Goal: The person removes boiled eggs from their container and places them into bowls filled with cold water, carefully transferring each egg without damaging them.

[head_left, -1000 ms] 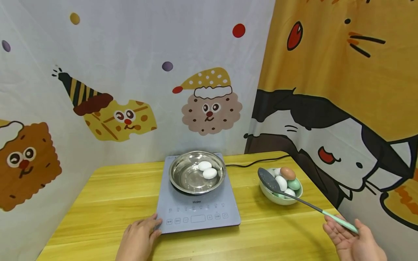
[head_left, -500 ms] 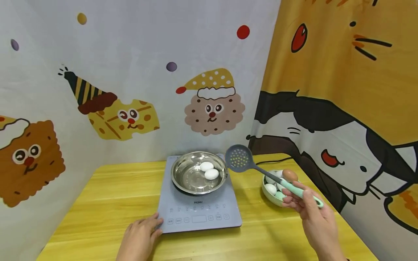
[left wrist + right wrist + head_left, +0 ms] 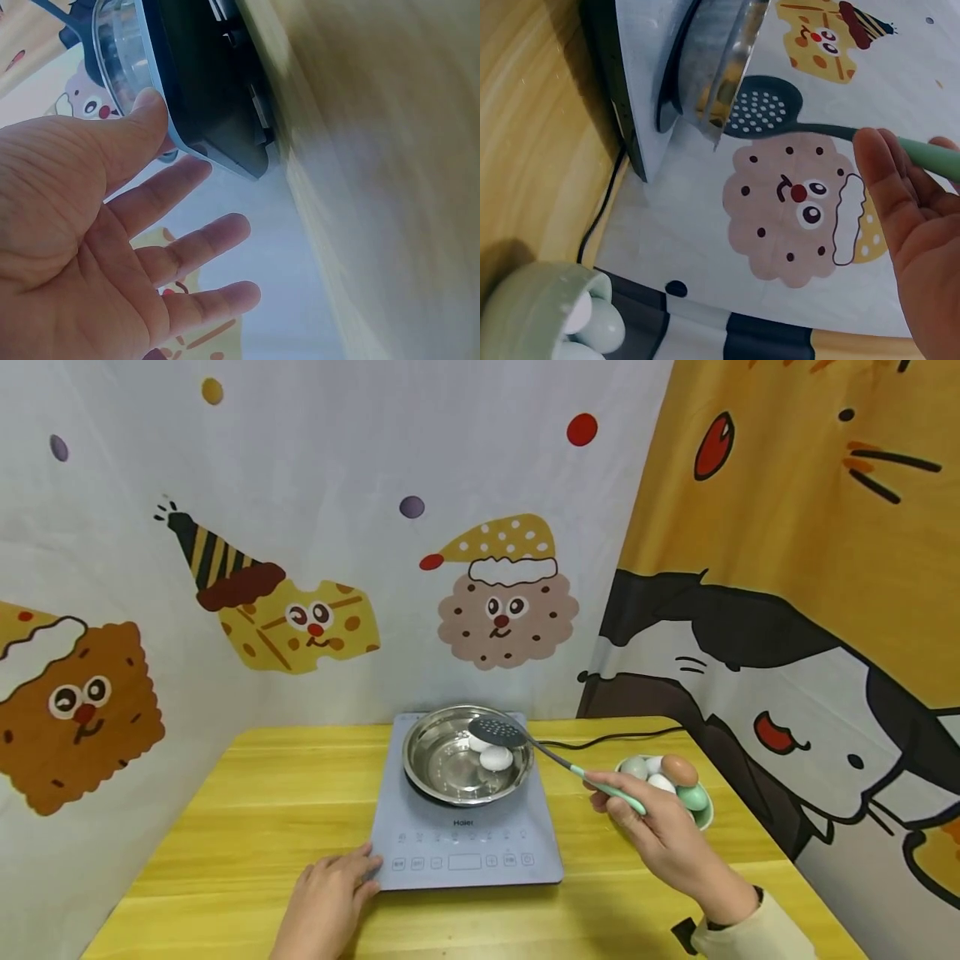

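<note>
My right hand (image 3: 660, 827) holds a skimmer (image 3: 769, 109) by its mint-green handle (image 3: 611, 791). The dark perforated head hangs over the right side of a steel pan (image 3: 435, 785), above two white eggs (image 3: 496, 758) and partly covering one. Whether it touches them I cannot tell. The pan stands on a grey induction cooker (image 3: 465, 843). At the cooker's front left corner is my left hand (image 3: 326, 897), its thumb and index finger touching the edge; in the left wrist view its other fingers (image 3: 202, 244) stretch out straight, apart from the cooker.
A pale green bowl (image 3: 703, 821) of white, green and brown eggs stands on the wooden table (image 3: 285, 793), right of the cooker. A black cord (image 3: 600, 737) runs behind it. Printed curtains (image 3: 315, 485) hang at the back and right.
My right hand has carried the skimmer left from over the egg bowl to above the pan, turning its head over and closing its fingers on the handle. My left hand stays at the cooker's corner.
</note>
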### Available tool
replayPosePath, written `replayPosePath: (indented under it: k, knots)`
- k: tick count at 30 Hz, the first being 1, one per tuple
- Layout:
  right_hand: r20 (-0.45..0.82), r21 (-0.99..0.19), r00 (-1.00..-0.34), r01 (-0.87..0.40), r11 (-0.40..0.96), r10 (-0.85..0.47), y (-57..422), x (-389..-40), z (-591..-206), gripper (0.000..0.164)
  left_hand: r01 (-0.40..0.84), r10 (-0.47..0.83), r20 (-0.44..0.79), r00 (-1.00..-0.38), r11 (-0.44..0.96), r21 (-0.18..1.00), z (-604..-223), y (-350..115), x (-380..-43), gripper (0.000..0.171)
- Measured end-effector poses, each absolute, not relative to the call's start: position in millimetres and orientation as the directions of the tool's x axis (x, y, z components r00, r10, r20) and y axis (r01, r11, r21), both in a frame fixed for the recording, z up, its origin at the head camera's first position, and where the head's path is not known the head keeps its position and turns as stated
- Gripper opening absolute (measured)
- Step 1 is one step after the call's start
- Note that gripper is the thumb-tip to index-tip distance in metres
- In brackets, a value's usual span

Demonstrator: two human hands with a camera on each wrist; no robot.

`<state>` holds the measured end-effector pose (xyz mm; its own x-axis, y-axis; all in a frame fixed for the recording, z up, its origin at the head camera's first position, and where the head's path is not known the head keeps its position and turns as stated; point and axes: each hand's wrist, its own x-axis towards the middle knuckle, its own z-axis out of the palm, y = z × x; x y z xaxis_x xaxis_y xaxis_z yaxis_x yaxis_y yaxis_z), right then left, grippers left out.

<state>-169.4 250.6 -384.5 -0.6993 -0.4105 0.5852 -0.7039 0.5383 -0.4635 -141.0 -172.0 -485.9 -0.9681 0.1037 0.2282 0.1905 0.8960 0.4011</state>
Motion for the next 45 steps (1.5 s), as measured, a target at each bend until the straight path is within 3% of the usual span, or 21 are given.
replayPosePath:
  k: [6, 16, 26, 32, 35, 38, 41, 45]
  knots:
    - [0.588, -0.424, -0.660, -0.744, 0.517, -0.468, 249, -171, -378, 0.032, 0.194, 0.107, 0.228, -0.968, 0.895, 0.401, -486, -172, -142, 0.030]
    - [0.517, -0.686, -0.717, -0.674, 0.274, -0.468, 248, -167, -388, 0.035, 0.188, 0.102, 0.227, -0.969, 0.898, 0.398, -484, -171, -141, 0.030]
    - [0.475, -0.810, -0.770, -0.572, 0.132, -0.426, 245, -170, -404, 0.042, 0.160, 0.092, 0.185, -0.979, 0.903, 0.399, -485, -169, -143, 0.031]
    - [0.437, -0.898, -0.809, -0.414, -0.147, -0.392, 243, -175, -412, 0.050, 0.164, 0.092, 0.196, -0.976, 0.904, 0.395, -485, -170, -144, 0.031]
    - [0.327, -0.935, -0.891, -0.256, -0.247, -0.315, 237, -176, -414, 0.051, 0.160, 0.092, 0.185, -0.978, 0.904, 0.396, -485, -171, -144, 0.032]
    - [0.137, -0.963, -0.981, -0.098, -0.252, -0.141, 227, -175, -413, 0.051, 0.152, 0.089, 0.172, -0.981, 0.904, 0.399, -485, -171, -144, 0.032]
    - [0.000, -0.968, -1.000, -0.005, -0.252, 0.019, 220, -174, -409, 0.055, 0.147, 0.087, 0.164, -0.983, 0.904, 0.402, -485, -171, -144, 0.032]
    - [-0.014, -0.968, -0.995, -0.011, -0.252, 0.099, 222, -170, -401, 0.055, 0.149, 0.089, 0.165, -0.982, 0.905, 0.398, -485, -171, -144, 0.033]
